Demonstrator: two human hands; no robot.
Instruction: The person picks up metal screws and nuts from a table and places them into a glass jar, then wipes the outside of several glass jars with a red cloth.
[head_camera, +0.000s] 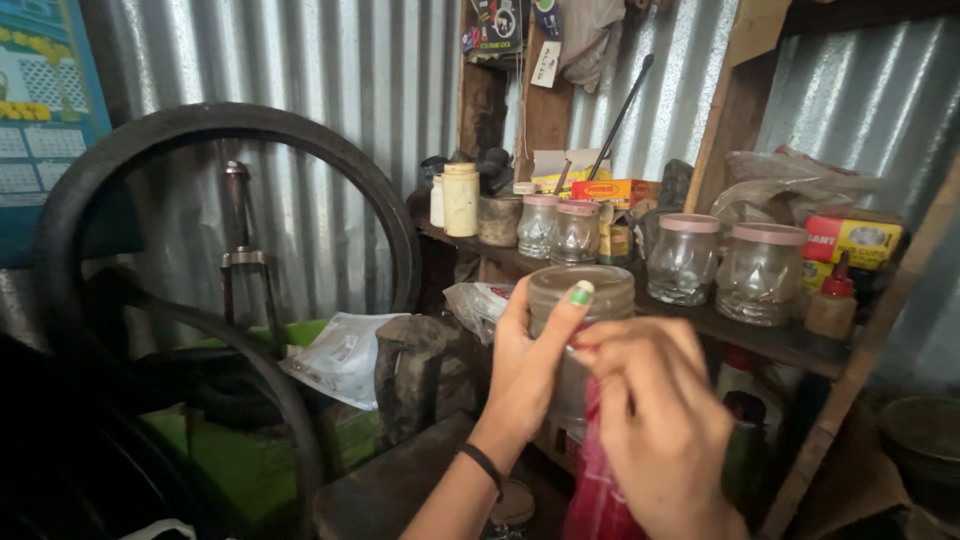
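A wooden shelf (770, 340) is running along a corrugated metal wall (340, 90). Four glass jars (684, 262) (pink-lidded) are standing on it. Below and in front of the shelf, the left hand (525, 365) is closing its grip round a dusty jar (580, 310), while the right hand (655, 420) is pinching the jar's side.

clear glass jar (580, 300) | dusty lid on | upright | held before shelf

Jar (578, 300) body behind hands (600, 400)
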